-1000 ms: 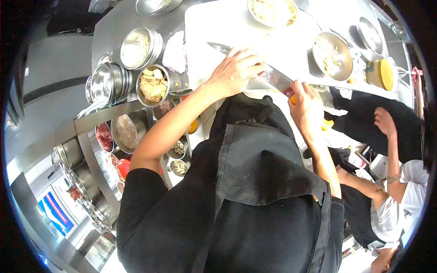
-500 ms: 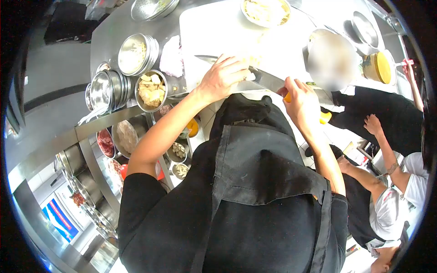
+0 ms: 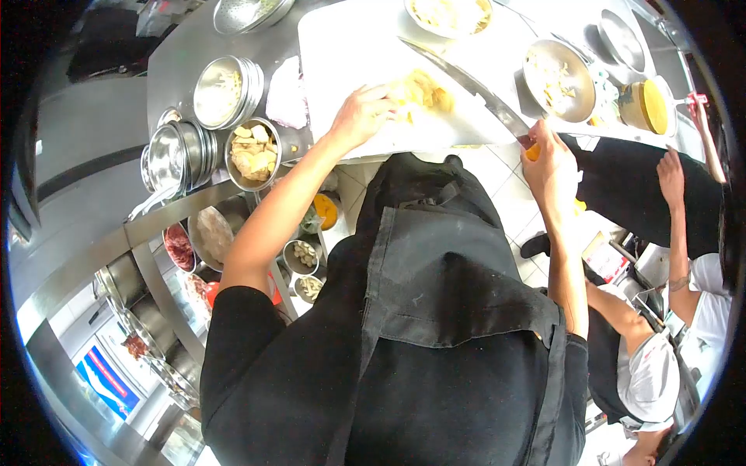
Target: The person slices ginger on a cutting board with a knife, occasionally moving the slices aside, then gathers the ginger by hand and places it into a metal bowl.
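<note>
A pile of thin pale-yellow slices (image 3: 423,92), which look like ginger, lies on the white cutting board (image 3: 342,46). My left hand (image 3: 361,116) is at the pile's left side, its fingers bent and close together at the slices; what they pinch, if anything, is hidden. In my right hand (image 3: 550,159), at the board's near right edge, is the orange handle of a long knife (image 3: 475,85). Its blade slants up and left over the board, to the right of the slices and apart from my left hand.
Left of the board stand a metal bowl of peeled ginger chunks (image 3: 255,155), stacked metal bowls (image 3: 221,93) and a pale pink bundle (image 3: 287,93). A bowl of yellow slices (image 3: 449,17) sits at the far edge. Rightward are another bowl (image 3: 559,81), a yellow-topped tub (image 3: 646,107) and co-workers (image 3: 653,342).
My right hand has drawn the knife right and away from my left hand, its blade now angled upward. My left hand has shifted slightly left, and the slices show in full.
</note>
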Tool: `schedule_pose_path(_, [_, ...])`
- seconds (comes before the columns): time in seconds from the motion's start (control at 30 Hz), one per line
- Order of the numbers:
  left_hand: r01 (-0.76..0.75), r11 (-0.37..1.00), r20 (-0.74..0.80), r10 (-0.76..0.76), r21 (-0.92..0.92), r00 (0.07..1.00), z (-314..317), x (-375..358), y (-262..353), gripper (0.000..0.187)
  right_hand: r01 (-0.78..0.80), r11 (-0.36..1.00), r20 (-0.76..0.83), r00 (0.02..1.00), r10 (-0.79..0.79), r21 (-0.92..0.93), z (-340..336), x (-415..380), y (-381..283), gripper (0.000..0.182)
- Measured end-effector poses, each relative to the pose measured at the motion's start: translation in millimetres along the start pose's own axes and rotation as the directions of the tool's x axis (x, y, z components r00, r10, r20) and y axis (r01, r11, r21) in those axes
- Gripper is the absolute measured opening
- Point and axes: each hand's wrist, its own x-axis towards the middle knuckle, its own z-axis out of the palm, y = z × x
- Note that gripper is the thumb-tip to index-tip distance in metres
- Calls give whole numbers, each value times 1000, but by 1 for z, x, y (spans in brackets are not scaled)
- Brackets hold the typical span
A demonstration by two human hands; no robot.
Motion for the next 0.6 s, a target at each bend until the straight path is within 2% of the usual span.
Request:
schedule_pose_path(0.03, [0, 1000, 0, 0, -1, 1000, 2, -1, -1, 19, -14, 1000, 3, 1000, 14, 20, 0, 0, -3, 26])
schedule_pose_path(0.1, [-46, 999, -148, 42, -27, 988, 5, 0, -5, 16, 1, 1000, 2, 1000, -1, -11, 0, -3, -9, 26])
schedule_pose_path(0.13, [-54, 998, -147, 49, -31, 988, 3, 2, 3, 16, 12, 999, 2, 1000, -12, -46, -1, -4, -12, 26])
schedule_pose_path(0.2, [-84, 987, -299, 40, -136, 953, -11, 9, 35, 14, 20, 998, -26, 999, -21, -57, 0, -6, -15, 25])
schedule_pose_path(0.23, [-84, 987, -299, 39, -138, 954, -18, 18, 52, 14, 21, 1000, -9, 1000, -21, 8, 0, -6, -21, 22])
schedule_pose_path(0.3, [-227, 970, -277, 241, 82, 930, -25, 37, 83, 10, 32, 995, 27, 999, -35, 95, 4, -4, -28, 16])
schedule_pose_path(0.33, [-218, 972, -282, 235, 91, 930, -22, 38, 80, 10, 44, 994, 29, 998, -48, 98, 5, -2, -31, 16])
schedule_pose_path(0.4, [-272, 961, -158, 275, 38, 948, -13, 42, 66, 18, 94, 988, 58, 993, -102, 125, 5, -1, -35, 16])
schedule_pose_path(0.47, [-294, 956, -203, 285, -14, 937, -21, 43, 65, 13, 100, 993, 41, 994, -103, 58, 3, 1, -36, 16])
schedule_pose_path(0.53, [-137, 986, -349, 98, -90, 932, -30, 35, 64, 6, 99, 995, 25, 995, -99, -6, 3, -1, -32, 17])
schedule_pose_path(0.57, [19, 999, -247, -28, -39, 969, -39, 27, 63, 7, 114, 993, -22, 993, -114, 13, 2, -1, -25, 17])
schedule_pose_path(0.6, [17, 999, -247, -25, -34, 969, -43, 21, 52, 7, 131, 991, -71, 989, -129, 32, 2, 0, -19, 18])
